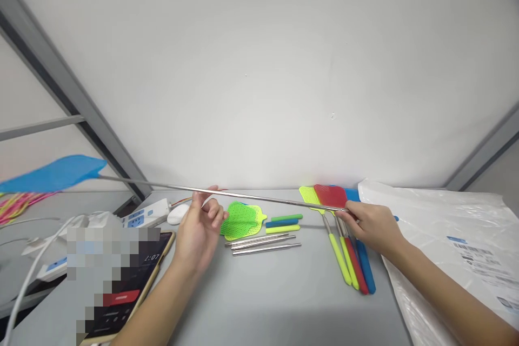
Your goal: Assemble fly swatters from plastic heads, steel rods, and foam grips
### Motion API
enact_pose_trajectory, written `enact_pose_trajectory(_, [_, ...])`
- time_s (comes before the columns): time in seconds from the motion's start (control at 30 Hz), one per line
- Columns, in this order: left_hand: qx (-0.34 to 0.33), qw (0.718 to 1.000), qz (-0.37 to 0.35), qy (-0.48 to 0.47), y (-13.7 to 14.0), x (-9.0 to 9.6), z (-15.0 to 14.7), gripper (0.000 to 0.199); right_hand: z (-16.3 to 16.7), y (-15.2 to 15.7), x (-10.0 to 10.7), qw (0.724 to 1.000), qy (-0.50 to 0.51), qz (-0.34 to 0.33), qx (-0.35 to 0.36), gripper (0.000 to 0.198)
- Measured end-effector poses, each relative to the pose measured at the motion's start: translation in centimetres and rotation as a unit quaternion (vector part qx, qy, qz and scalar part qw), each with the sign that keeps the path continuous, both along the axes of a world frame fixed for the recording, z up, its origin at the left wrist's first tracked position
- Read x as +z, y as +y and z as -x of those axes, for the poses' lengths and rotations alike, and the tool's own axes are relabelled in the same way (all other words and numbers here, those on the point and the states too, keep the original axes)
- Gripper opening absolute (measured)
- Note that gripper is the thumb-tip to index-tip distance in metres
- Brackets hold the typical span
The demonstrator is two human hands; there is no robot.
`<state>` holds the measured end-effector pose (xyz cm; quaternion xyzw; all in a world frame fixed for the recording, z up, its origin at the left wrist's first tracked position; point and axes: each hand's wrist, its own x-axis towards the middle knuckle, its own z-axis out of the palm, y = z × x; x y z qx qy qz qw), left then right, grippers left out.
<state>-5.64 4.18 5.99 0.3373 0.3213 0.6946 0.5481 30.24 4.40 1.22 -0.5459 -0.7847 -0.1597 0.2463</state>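
A blue fly swatter (68,171) with a long extended metal rod stretches across the view, its head at the far left. My right hand (367,224) is closed around its handle end, and a bit of blue handle shows past the hand. My left hand (203,227) is palm up beneath the rod, fingers loosely curled and apart; the rod crosses by the thumb and index fingertips, and whether they touch it I cannot tell. Between the hands lie green swatter heads (241,220), several coloured handle sleeves (283,223) and several thin metal rods (265,248).
Assembled swatters with yellow, red and blue handles (357,270) lie below my right hand. A white plastic mailer (450,248) covers the right side. At left are a phone (150,265), power strips (148,213), white cables and a white mouse-shaped object (177,214). A pale wall stands behind.
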Motion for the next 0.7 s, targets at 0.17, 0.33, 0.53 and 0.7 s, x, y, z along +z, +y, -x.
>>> enact_pose_trajectory(0.17, [-0.007, 1.0, -0.003, -0.028, -0.1, 0.2, 0.3, 0.04, -0.2, 0.2, -0.3, 1.0, 0.008, 0.027, -0.007, 0.044])
enact_pose_trajectory(0.33, [-0.023, 0.999, -0.003, -0.049, -0.5, 0.1, 0.2, 0.041, -0.8, 0.3, -0.2, 0.999, 0.002, 0.032, -0.006, 0.043])
enact_pose_trajectory(0.53, [-0.049, 0.998, 0.026, -0.041, -1.0, -0.6, -1.0, 0.032, -0.6, 0.6, -0.5, 0.999, -0.02, 0.033, 0.006, 0.042])
enact_pose_trajectory(0.7, [0.025, 0.999, 0.037, -0.007, -0.6, -1.9, -1.1, 0.03, 0.1, 0.8, -1.0, 0.998, -0.058, 0.011, 0.026, 0.041])
